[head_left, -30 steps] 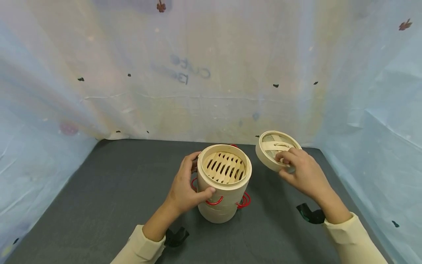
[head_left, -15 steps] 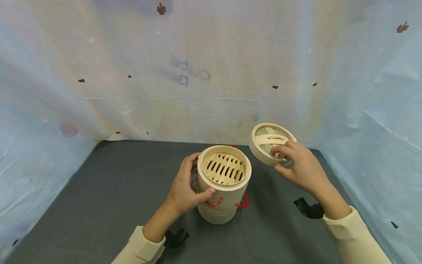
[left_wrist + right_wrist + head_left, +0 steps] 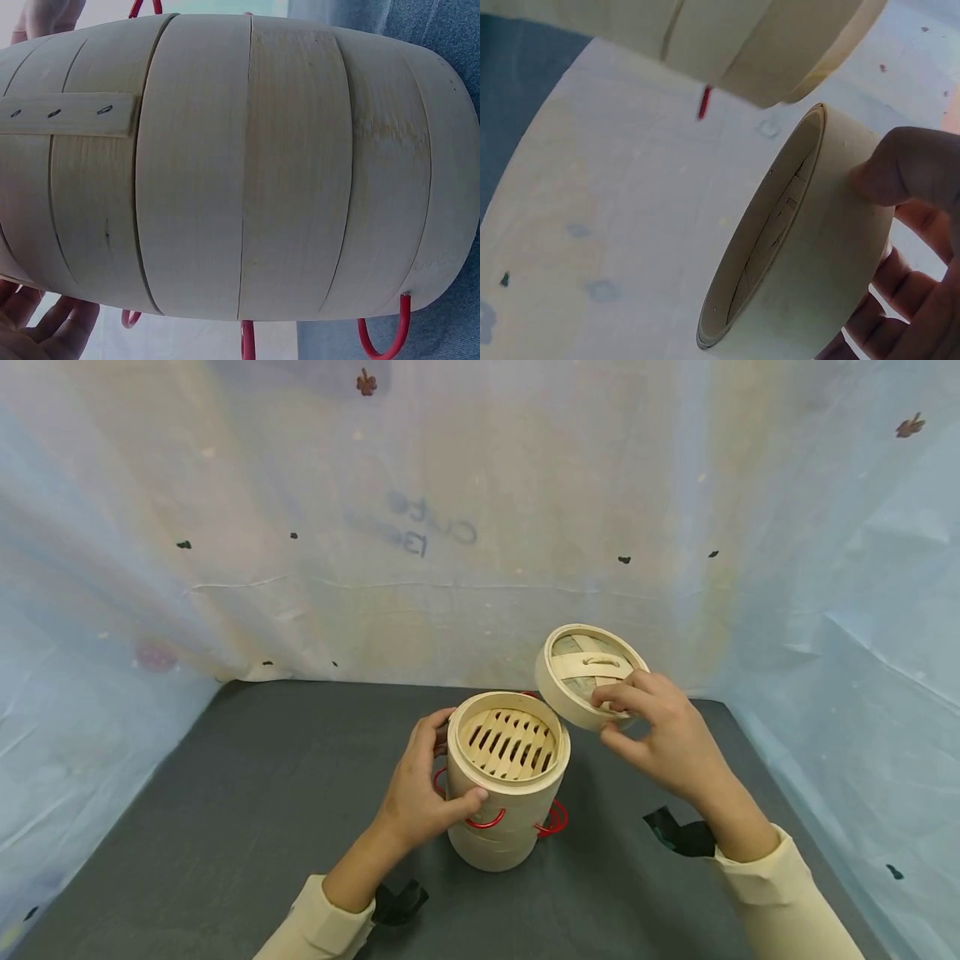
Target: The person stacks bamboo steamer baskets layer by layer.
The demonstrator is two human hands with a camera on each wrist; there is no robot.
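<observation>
Your left hand (image 3: 420, 797) curled round steamer stack (image 3: 508, 785), steadying it mid-table; right hand (image 3: 660, 739) pinches tilted lid (image 3: 585, 675) above its far right rim.

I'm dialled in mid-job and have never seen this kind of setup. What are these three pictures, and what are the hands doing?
No machine here: a person works bare-handed, wearing three cameras. The wide picture comes from the head, looking down at a dark table with pale sheeting behind. The left hand grips a stacked bamboo steamer with red wire handles; its top is uncovered. The right hand holds the lid tilted in the air, beside the steamer's top. The left wrist camera shows the steamer's side close up; the right wrist one shows the lid's rim.
</observation>
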